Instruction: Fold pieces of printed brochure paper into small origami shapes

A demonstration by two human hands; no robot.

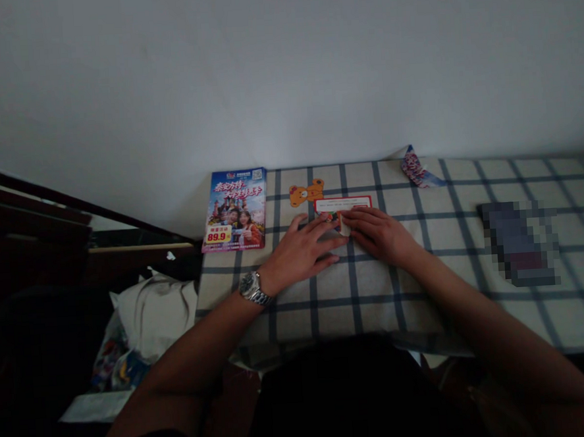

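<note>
A small printed leaflet (pixel 343 204) with a red edge and a white text strip lies on the checked cloth in front of me. Part of it looks folded over, with a pale corner between my hands. My left hand (pixel 306 249), fingers spread, rests palm down at its left and lower side, fingertips touching the paper. From the right, my right hand (pixel 383 235) has its fingers gathered against the folded corner. The right thumb and the leaflet's lower right part are hidden under that hand. A metal wristwatch (pixel 253 288) sits on my left wrist.
A stack of colourful flyers (pixel 235 210) lies at the table's left end. A crumpled printed scrap (pixel 416 168) is near the wall. A blurred dark object (pixel 518 244) lies right. The checked cloth (pixel 451 228) shows a printed bear (pixel 306 193). A white bag (pixel 156 312) stands below left.
</note>
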